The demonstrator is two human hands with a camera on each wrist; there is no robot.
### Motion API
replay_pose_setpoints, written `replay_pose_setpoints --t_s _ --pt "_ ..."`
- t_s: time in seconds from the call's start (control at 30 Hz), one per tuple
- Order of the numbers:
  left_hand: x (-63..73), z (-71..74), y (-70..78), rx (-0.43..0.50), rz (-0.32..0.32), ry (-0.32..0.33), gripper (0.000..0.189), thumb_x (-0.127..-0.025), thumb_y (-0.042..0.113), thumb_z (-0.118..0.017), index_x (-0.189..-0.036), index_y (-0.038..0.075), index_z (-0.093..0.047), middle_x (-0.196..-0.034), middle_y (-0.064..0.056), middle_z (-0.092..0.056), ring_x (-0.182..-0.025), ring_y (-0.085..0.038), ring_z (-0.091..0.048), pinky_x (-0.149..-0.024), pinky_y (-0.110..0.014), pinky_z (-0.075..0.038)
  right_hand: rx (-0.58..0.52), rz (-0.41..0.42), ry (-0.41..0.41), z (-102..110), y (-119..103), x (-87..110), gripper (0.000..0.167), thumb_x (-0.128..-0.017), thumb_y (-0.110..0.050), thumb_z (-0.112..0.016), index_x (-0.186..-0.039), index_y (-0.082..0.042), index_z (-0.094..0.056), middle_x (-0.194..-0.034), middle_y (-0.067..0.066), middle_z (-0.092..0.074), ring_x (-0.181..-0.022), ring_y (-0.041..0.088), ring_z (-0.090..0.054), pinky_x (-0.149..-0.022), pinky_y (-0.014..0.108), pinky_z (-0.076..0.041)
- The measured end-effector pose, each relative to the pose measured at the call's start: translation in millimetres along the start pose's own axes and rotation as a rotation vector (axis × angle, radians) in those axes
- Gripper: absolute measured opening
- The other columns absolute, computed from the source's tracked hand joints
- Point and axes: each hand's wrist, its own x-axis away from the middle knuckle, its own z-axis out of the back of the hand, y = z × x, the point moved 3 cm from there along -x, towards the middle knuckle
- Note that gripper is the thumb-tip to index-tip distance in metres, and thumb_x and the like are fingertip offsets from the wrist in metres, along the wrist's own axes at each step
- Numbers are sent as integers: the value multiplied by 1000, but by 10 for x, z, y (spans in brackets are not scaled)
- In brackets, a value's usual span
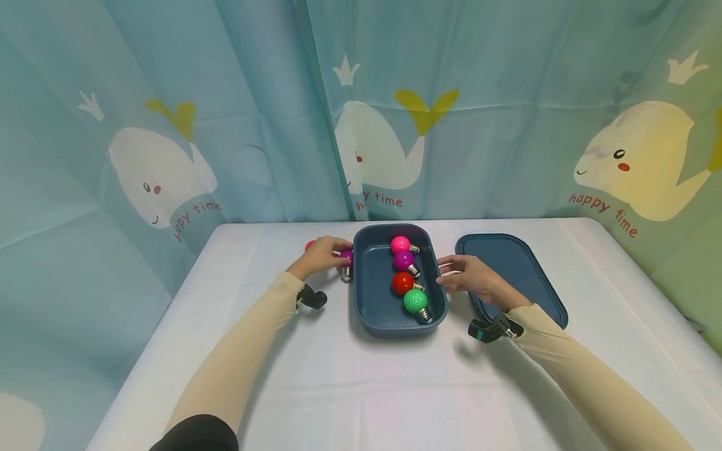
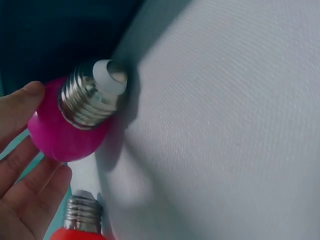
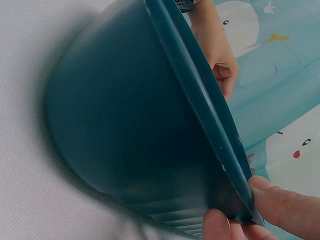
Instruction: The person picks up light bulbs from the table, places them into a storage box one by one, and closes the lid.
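In the near right of the dark blue, rounded rectangular plastic box [image 1: 395, 329], a dimpled green round bulb [image 1: 415, 300] could have rolled under a tilt. Farther off, the right hand [image 1: 472, 275] pinched the right rim between its fingers; uneven pressure might have tipped the box. The left hand [image 1: 323, 255] gripped a glossy magenta round bulb [image 2: 70, 132] just outside the left wall; slack fingers could have dropped it. Beyond, a nudge might have rolled a red round bulb [image 1: 309, 245] away.
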Motion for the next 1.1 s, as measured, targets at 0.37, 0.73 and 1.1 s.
replay_pose_setpoints --t_s 0.37,0.73,1.1 --pt "103 28 -110 -33 -19 -28 38 -81 9 -71 -118 3 -64 -118 -17 -65 -110 -33 -62 -97 -42 -49 0 5 -4 -7 -15 20 57 -86 -6 -65 -135 8 -39 -111 12 -53 -78 6 -61 -80 31 -57" --pt "237 60 -171 36 -5 -78 41 -80 6 -72 -119 3 -63 -121 -17 -63 -112 -32 -61 -97 -41 -49 -10 19 -16 -12 -29 18 59 -85 -5 -65 -135 10 -37 -110 12 -53 -78 5 -62 -81 33 -57" --pt "285 10 -249 148 -15 -69 44 -79 1 -71 -122 -2 -60 -124 -21 -59 -114 -37 -58 -98 -42 -49 -15 21 -21 -12 -21 19 59 -85 -6 -65 -135 9 -37 -110 11 -52 -79 5 -62 -82 34 -57"
